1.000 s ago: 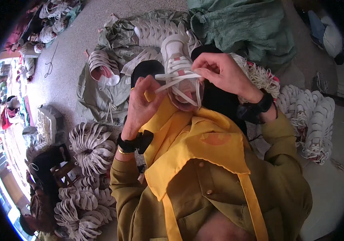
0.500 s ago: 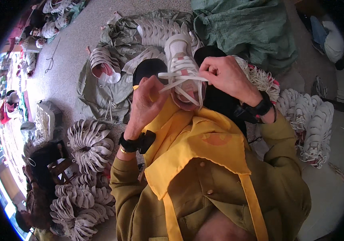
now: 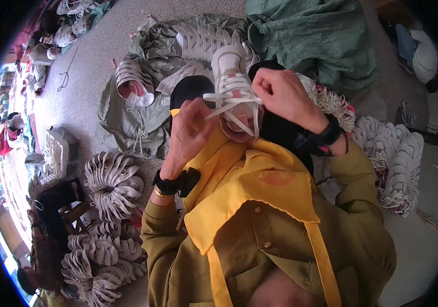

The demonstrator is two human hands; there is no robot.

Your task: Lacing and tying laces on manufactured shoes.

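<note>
The left hand [image 3: 190, 135] pinches one lace [image 3: 231, 97] end while the right hand [image 3: 280, 94] grips the lace at the other side of a white shoe [image 3: 231, 82], held upright over the lap above a yellow apron [image 3: 249, 179]. Bundled white shoe uppers [image 3: 111, 179] lie on the floor [image 3: 86, 66].

I note: shoe [image 3: 231, 87] white w/ pink trim, laces [image 3: 229, 97] white; apron [image 3: 260, 179] yellow; far sack [image 3: 311, 41] green; left soles [image 3: 111, 179] grey-white.
</note>
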